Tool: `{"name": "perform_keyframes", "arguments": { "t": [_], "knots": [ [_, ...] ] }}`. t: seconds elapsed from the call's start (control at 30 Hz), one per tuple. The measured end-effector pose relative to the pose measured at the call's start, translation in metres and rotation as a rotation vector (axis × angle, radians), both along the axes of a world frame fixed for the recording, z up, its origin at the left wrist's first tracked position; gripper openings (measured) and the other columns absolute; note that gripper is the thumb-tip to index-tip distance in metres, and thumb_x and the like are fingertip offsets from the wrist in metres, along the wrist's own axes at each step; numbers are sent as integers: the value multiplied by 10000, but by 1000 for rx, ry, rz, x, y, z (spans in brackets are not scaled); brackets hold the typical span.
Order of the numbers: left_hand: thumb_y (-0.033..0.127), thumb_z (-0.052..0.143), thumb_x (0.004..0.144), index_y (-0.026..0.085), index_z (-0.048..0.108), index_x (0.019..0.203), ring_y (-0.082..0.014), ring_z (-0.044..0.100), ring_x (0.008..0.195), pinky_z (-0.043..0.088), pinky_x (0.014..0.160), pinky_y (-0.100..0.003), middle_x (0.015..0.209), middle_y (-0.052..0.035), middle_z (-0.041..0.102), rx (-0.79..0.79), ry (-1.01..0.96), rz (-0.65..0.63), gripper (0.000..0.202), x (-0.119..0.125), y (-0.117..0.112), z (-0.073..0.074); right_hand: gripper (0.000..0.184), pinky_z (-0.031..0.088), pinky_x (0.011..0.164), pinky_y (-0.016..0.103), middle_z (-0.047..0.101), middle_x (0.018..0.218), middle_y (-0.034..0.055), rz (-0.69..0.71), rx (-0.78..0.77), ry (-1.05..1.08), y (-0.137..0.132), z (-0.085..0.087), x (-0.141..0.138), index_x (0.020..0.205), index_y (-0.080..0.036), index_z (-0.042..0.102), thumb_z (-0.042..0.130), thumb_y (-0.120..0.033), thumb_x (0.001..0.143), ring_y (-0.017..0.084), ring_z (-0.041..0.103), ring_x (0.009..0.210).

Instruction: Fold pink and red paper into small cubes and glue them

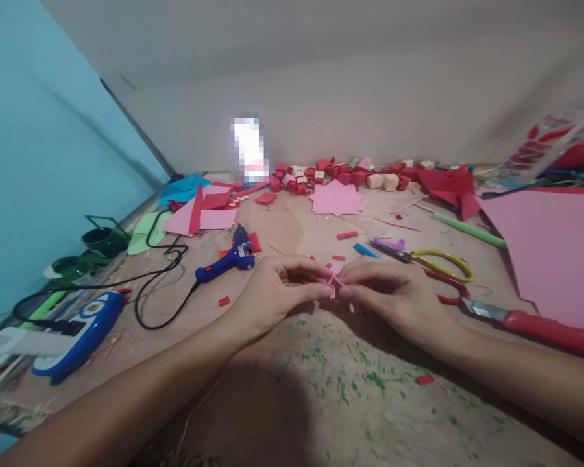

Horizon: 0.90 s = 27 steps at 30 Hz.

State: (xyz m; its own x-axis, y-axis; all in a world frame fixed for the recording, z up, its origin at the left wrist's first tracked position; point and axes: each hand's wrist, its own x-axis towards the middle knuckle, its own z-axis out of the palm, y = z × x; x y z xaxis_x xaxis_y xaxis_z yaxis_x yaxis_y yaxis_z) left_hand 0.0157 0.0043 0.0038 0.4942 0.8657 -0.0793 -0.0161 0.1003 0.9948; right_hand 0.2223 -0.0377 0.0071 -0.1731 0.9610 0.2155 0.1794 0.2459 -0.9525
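Between my two hands, over the middle of the table, is a small folded piece of pink paper. My left hand pinches its left side with thumb and fingertips. On the other side, my right hand grips it the same way, and the fingertips of both hands nearly meet. Part of the paper is hidden behind the fingers. Scissors with yellow handles lie just beyond my right hand. A blue glue gun rests to the left of my left hand, its black cord trailing left.
Small red and cream paper cubes line the wall, beside a lit phone. Pink paper and a red-handled cutter lie right. A blue-and-white power strip sits left. Green scraps dot the front.
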Motion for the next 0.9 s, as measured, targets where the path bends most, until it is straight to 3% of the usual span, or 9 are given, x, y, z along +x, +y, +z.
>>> {"name": "perform_keyframes", "arguments": {
  "t": [0.23, 0.33, 0.57, 0.73, 0.9],
  "knots": [
    [293, 880, 759, 154, 797, 830, -152, 700, 677, 559, 596, -240, 811, -71, 780, -15, -3, -10, 177, -1, -2, 1, 96, 538, 721, 321, 764, 922, 57, 32, -57, 19, -2, -1, 0, 863, -221, 816, 764, -300, 878, 191, 682, 811],
    [275, 889, 739, 170, 790, 892, -179, 731, 738, 583, 633, -261, 842, -63, 788, -48, 3, 10, 210, 0, -4, 2, 133, 529, 751, 332, 758, 910, 56, 64, -61, 21, -1, 0, 0, 854, -212, 805, 756, -331, 887, 196, 681, 831],
    [232, 835, 787, 165, 795, 830, -166, 707, 780, 565, 705, -266, 873, -60, 783, 169, 49, 1, 89, 2, -2, 4, 195, 504, 752, 351, 763, 933, 51, 91, -124, -109, -3, -2, 3, 979, -207, 773, 731, -374, 889, 211, 670, 837],
    [212, 834, 778, 147, 801, 811, -159, 705, 752, 564, 692, -251, 845, -65, 786, 125, 98, 8, 79, 2, -5, 4, 242, 490, 706, 332, 752, 891, 45, 65, -141, -102, -3, -2, 2, 959, -203, 767, 732, -430, 884, 202, 652, 793],
    [210, 852, 759, 152, 785, 856, -170, 727, 678, 603, 639, -274, 799, -49, 776, -21, 19, 23, 131, 4, -8, 3, 206, 506, 748, 340, 758, 898, 49, 74, -165, -61, -1, -4, 1, 905, -194, 765, 706, -391, 903, 210, 669, 825]
  ]
}}
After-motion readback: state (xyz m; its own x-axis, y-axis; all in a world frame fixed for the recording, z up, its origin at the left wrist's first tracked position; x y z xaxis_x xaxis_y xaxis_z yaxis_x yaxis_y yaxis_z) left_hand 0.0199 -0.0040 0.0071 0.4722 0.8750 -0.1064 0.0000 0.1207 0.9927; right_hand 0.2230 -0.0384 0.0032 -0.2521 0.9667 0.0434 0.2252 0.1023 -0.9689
